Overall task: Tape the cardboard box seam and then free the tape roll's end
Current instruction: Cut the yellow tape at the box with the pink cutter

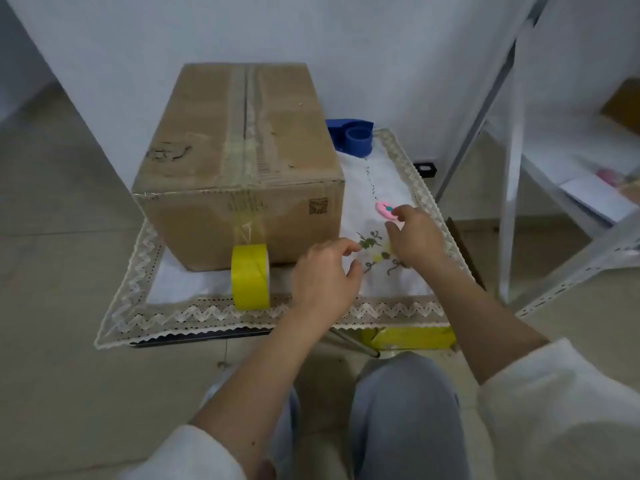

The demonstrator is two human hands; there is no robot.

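Tape runs along the cardboard box (242,161) seam and down to the yellow roll (250,277) standing on the surface (194,311). Both hands hold nothing: left hand (323,277) loosely curled beside the roll, right hand (414,237) reaching for a pink cutter (385,210). Risk: a bumped roll could peel the strip.

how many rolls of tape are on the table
1 for certain: the yellow tape roll stands on edge against the cardboard box front, its strip stuck to the box. A blue ring-shaped object behind the box may be another roll; unclear.

Taped cardboard box (239,168); yellow tape roll (250,277) upright, touching.
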